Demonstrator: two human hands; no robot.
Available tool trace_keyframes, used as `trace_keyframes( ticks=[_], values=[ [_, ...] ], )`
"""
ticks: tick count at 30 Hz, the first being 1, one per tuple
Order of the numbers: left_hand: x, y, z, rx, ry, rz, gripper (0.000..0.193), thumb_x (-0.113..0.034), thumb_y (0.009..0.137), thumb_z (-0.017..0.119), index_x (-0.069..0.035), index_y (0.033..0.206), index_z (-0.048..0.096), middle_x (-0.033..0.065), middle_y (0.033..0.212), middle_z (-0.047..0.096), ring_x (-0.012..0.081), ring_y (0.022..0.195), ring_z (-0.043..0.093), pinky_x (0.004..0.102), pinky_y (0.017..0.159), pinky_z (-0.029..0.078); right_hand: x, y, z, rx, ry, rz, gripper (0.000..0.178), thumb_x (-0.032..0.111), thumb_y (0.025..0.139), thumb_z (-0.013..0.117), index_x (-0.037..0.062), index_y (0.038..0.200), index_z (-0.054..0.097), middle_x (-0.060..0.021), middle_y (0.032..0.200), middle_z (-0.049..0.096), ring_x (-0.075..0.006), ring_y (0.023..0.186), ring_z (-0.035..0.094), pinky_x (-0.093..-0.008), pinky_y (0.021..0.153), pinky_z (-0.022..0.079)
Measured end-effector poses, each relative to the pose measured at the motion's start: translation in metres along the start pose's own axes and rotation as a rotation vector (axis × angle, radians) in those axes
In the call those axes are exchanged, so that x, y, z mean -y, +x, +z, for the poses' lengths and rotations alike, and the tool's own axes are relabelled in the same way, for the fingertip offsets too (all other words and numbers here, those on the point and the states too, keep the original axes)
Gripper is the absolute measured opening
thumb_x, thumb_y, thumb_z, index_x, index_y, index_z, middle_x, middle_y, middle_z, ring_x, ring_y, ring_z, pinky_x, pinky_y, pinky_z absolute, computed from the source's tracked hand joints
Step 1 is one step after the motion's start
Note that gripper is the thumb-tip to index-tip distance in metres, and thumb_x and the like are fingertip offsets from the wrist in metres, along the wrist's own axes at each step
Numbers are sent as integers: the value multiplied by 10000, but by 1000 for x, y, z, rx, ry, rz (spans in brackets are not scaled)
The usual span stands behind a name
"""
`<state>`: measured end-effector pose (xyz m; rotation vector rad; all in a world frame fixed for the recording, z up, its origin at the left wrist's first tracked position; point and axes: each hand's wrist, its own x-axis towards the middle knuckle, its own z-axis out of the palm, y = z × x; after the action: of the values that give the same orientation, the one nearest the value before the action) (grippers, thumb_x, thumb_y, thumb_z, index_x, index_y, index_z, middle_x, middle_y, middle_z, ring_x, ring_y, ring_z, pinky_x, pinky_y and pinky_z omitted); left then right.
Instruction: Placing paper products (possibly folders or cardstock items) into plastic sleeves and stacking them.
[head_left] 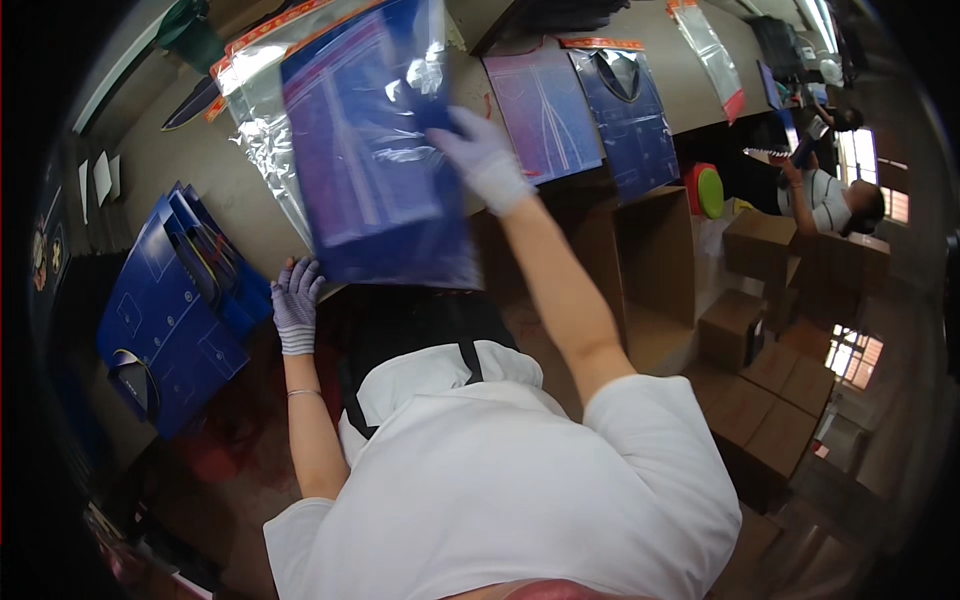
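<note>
A flat blue and purple bag in a clear plastic sleeve (375, 150) tilts over the table edge in front of me. At its right side is my right hand (482, 155), in a pale glove, gripping the sleeve's edge; motion smears its fingers a little. Beneath and to the left lie silvery clear plastic sleeves (268, 150) with orange top strips. My left hand (297, 300), in a striped pale glove, is beside the package's lower left corner. Its fingers are stretched out, holding nothing I can see.
Blue folded bags (175, 310) stand at the left. Right of the package lie a purple bag (545, 115) and a blue bag (630, 115). An open cardboard box (655, 270) stands below the table edge, with more cartons (770, 400) beyond. Another person (830, 205) works at far right.
</note>
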<state>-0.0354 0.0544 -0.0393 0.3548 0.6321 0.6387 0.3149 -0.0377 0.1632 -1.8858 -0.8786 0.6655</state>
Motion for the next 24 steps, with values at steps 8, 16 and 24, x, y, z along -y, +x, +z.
trace_keyframes(
  ticks=[8,16,24],
  values=[
    [-9,9,-10,62,14,-67,563,-424,915,383,-16,1300,337,195,1240,453,319,1102,488,422,900,442,22,-47,-353,381,-1066,155,235,64,708,646,76,943,632,-95,805,580,-268,816,573,-310,750,453],
    [-11,12,26,-224,-21,-152,355,-261,922,382,8,1151,417,219,1064,540,312,899,573,402,779,493,-218,71,-384,778,-1917,-83,337,156,833,426,104,1130,574,-92,1278,477,-277,1176,449,-490,977,313],
    [-85,-38,125,-831,1670,900,200,-17,705,594,-29,902,625,130,806,590,277,783,564,345,751,452,-244,172,-270,991,-2051,-288,232,133,807,470,120,871,693,-46,922,661,-195,1008,546,-497,1053,193]
  ],
)
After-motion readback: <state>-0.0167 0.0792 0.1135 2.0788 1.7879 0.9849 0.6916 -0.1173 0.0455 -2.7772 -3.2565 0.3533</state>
